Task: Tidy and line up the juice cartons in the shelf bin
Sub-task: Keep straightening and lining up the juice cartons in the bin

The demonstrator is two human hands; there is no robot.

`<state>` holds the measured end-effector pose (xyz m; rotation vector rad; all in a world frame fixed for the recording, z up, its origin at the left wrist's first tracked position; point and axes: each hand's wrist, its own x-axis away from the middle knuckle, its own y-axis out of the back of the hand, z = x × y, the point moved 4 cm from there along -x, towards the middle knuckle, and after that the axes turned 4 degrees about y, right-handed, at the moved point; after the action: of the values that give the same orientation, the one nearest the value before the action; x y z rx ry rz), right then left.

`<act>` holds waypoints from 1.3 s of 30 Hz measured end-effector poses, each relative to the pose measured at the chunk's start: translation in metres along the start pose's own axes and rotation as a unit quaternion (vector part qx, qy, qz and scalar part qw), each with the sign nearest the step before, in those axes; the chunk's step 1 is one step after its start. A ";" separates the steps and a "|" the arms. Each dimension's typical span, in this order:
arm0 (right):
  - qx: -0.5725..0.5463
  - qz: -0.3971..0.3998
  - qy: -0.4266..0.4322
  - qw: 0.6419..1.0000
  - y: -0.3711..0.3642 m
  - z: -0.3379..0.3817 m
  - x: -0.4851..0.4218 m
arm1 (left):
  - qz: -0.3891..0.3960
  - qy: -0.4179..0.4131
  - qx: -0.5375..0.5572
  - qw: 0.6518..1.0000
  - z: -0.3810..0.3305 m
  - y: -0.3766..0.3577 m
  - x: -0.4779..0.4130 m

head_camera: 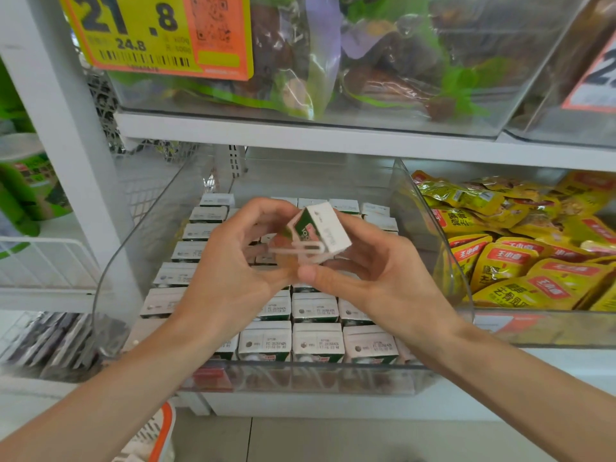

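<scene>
Seen from the head camera, the left hand (233, 265) and right hand (380, 275) held one juice carton (321, 230) tilted above the middle of the clear bin (333, 378), fingers (263, 208) curled round it. It would sit best turned upright, white top up like the rows of cartons (316, 341) below, then lowered squarely into line.

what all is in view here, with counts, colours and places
bin: one, clear, middle shelf
cartons: many, white tops, in rows in the bin
held carton: one, white and green, tilted above the bin
packets: many, yellow and red, right of the bin
bags: several, clear with green print, in top bin
price tag: one, yellow and orange, top bin front
left hand: one, grips held carton's left side
right hand: one, grips held carton from below right
</scene>
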<state>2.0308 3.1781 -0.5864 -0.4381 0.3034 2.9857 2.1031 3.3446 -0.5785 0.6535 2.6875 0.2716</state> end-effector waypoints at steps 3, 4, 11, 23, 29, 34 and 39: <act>-0.075 -0.021 -0.025 0.997 -0.001 -0.002 -0.001 | -0.001 -0.001 -0.015 1.000 -0.001 -0.002 0.000; -0.093 -0.024 -0.030 0.995 0.001 -0.002 -0.002 | 0.003 0.000 -0.015 1.000 -0.001 -0.002 0.000; 0.054 -0.007 0.100 0.993 0.009 0.012 -0.002 | 0.031 -0.020 -0.072 0.997 0.005 0.000 0.000; -0.017 -0.056 0.012 0.998 0.015 0.005 -0.002 | 0.035 0.008 -0.065 0.997 0.005 -0.004 0.001; -0.137 -0.099 -0.144 0.975 0.016 -0.002 -0.004 | 0.117 -0.009 -0.081 0.990 0.002 -0.014 0.007; -0.105 -0.078 -0.229 0.965 0.014 -0.005 -0.006 | 0.107 -0.014 -0.070 0.992 0.004 -0.016 0.007; -0.115 -0.069 -0.280 0.951 0.013 -0.007 -0.007 | 0.080 -0.001 -0.048 0.996 0.003 -0.015 0.005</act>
<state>2.0375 3.1634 -0.5881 0.3621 -0.1253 2.8538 2.0937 3.3345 -0.5869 0.8397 2.6057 0.4389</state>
